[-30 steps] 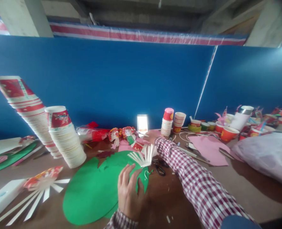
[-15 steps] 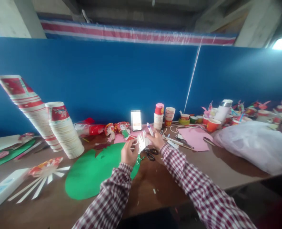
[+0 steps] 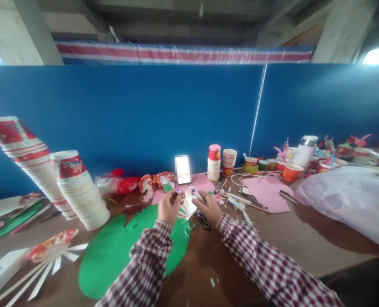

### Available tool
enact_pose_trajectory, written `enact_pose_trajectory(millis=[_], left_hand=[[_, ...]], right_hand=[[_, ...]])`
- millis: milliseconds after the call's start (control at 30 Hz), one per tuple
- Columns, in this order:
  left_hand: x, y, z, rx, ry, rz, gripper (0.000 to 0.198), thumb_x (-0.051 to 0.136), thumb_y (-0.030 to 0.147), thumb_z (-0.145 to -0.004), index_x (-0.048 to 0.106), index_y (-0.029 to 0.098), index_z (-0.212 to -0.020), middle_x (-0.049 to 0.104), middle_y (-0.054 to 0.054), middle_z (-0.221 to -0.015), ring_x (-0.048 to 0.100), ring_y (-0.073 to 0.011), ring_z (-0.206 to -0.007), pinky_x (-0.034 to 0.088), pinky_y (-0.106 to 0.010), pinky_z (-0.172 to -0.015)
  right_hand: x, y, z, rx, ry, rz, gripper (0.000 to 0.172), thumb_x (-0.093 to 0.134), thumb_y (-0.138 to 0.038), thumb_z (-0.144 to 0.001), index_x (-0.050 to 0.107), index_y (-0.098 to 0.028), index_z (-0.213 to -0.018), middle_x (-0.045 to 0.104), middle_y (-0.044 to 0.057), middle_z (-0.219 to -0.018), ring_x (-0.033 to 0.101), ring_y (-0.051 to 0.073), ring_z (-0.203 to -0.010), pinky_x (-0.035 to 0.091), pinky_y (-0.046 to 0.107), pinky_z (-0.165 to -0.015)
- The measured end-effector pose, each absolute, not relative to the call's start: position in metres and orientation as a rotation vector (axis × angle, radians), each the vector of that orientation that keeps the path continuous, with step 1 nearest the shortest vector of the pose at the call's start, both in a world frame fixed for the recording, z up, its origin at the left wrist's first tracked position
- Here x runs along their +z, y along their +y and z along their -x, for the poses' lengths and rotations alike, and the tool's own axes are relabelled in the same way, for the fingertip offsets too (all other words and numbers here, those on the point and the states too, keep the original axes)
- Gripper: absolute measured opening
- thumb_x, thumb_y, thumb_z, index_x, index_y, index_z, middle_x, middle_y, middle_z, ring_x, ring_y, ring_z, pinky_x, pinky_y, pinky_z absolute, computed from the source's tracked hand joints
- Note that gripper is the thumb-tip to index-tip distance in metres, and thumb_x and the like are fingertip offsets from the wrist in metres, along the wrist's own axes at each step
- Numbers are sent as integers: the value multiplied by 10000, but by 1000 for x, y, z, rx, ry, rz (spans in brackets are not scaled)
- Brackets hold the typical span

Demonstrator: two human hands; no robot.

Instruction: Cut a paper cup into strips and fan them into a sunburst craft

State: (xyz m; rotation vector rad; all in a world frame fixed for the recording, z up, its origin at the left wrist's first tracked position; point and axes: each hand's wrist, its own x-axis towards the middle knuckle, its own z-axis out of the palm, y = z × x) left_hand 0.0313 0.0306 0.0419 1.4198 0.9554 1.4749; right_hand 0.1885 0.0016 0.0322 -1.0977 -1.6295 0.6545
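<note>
My right hand point(image 3: 211, 209) is closed round a white marker point(image 3: 196, 194) with a blue-purple band, its end pointing up and left. In the closed fingers of my left hand point(image 3: 169, 207) is a small blue-and-white piece that looks like the marker's cap point(image 3: 178, 191). Between the hands is a paper cup cut into white strips point(image 3: 187, 205), spread like a fan; whether a finger touches it I cannot tell. Dark-handled scissors point(image 3: 204, 221) lie just below my right hand. Green paper point(image 3: 112, 251) spreads under and left of my left hand.
Tall cup stacks point(image 3: 80, 192) lean at the left, near another fanned cut cup point(image 3: 53, 251). A lit phone point(image 3: 183, 170) stands against the blue partition point(image 3: 151, 111). Pink paper point(image 3: 266, 194), a white plastic bag point(image 3: 349, 200) and a flask point(image 3: 304, 151) are at the right.
The marker has tilted from nearly upright to leaning left. My left hand's fingers have come off the strips and now hold the small cap-like piece. The whole view has shifted slightly.
</note>
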Motion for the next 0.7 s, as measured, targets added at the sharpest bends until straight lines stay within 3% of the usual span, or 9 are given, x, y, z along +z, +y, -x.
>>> enact_pose_trajectory(millis=[100, 233, 400, 467, 567, 700], left_hand=[[44, 34, -14, 1447, 943, -1453, 289, 666, 344, -652, 620, 141, -853, 672, -76, -786, 639, -186, -735, 526, -300, -678], [36, 28, -2, 1401, 866, -1141, 435, 673, 344, -659, 523, 146, -1017, 676, -73, -827, 650, -195, -778, 525, -324, -687], [35, 16, 4, 1396, 779, -943, 281, 678, 305, -669, 553, 163, -877, 658, -41, -877, 629, -161, -824, 509, -272, -704], [36, 16, 6, 1409, 742, -815, 232, 694, 290, -656, 578, 157, -807, 638, -7, -780, 614, -108, -717, 506, -220, -654], [33, 20, 8, 1368, 713, -615, 221, 736, 244, -611, 597, 150, -755, 599, 18, -675, 572, -59, -594, 489, -156, -564], [28, 24, 10, 1373, 715, -472, 214, 757, 197, -584, 616, 146, -737, 600, 9, -662, 575, -59, -586, 498, -147, -560]], right_hand=[[28, -3, -192, 606, -1616, 1104, 307, 336, -380, -894, 557, -169, -925, 568, 2, -713, 521, 131, -640, 414, 231, -595], [22, -6, -191, 491, -1623, 1162, 302, 326, -346, -907, 552, -191, -780, 524, -1, -627, 499, 138, -588, 392, 245, -574], [23, -17, -179, 515, -1737, 1186, 221, 396, -331, -886, 567, -201, -937, 607, 20, -734, 571, 163, -681, 422, 260, -633], [23, -23, -173, 515, -1738, 1190, 211, 423, -317, -873, 562, -213, -992, 634, 30, -803, 591, 171, -729, 439, 266, -669], [22, -29, -167, 536, -1788, 1178, 202, 449, -303, -857, 560, -236, -1013, 648, 37, -837, 603, 179, -760, 451, 271, -687], [22, -31, -165, 517, -1804, 1191, 172, 480, -283, -837, 569, -250, -981, 655, 31, -831, 611, 176, -747, 455, 269, -688]])
